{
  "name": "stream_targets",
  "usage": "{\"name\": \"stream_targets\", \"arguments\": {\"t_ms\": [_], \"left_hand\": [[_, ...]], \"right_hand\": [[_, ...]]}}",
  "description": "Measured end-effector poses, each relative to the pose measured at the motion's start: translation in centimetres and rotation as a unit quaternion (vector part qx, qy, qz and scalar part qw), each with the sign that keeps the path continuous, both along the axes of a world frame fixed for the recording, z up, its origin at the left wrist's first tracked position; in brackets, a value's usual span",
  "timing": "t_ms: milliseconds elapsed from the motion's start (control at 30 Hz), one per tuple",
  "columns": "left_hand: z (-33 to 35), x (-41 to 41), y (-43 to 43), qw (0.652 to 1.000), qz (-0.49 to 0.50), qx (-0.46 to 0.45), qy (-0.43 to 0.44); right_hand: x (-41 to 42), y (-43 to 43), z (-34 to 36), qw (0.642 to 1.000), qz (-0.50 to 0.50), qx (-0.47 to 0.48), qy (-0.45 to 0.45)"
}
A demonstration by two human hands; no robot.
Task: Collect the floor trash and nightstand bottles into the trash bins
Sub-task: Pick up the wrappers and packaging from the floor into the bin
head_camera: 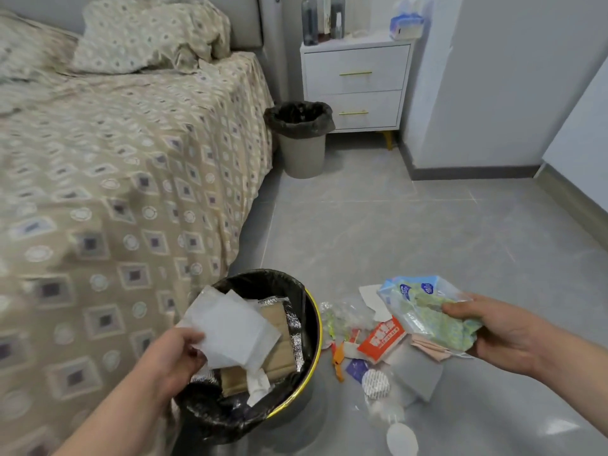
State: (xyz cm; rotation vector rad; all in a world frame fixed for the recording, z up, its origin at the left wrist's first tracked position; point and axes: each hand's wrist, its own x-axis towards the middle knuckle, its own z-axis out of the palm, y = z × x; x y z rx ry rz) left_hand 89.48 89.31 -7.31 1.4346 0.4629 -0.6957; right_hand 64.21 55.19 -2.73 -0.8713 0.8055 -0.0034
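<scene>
My left hand (174,357) grips a white paper wrapper (230,327) over the near trash bin (312,357), a black-lined bin with a yellow rim that holds cardboard and foil. My right hand (500,334) grips a crumpled blue and green plastic tissue pack (427,311) above a heap of floor trash (375,353): a red packet, an orange scrap, clear plastic and white lids. Two dark bottles (310,21) stand on the white nightstand (355,83) at the back. A second, grey bin (301,139) with a black liner stands beside it.
The bed (115,176) with a patterned cover fills the left side, and its edge comes close to the near bin. A blue tissue box (406,26) sits on the nightstand. A wall corner (460,126) juts out on the right. Grey tiled floor (411,225) lies between the bins.
</scene>
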Motion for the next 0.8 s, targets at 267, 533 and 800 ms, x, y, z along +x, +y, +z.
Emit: {"name": "stream_targets", "arguments": {"t_ms": [267, 533, 800], "left_hand": [[-0.6, -1.4, -0.9, 0.881, -0.178, 0.308, -0.311], [-4.4, -5.8, 5.5, 0.685, -0.371, 0.43, -0.456], [-5.4, -5.2, 5.6, 0.672, -0.35, 0.406, -0.51]], "right_hand": [[0.6, 0.5, -0.5, 0.999, 0.006, -0.021, 0.049], [3.0, 5.3, 1.0, 0.984, 0.087, -0.143, 0.054], [14.2, 16.3, -0.3, 0.734, 0.147, -0.661, -0.054]]}}
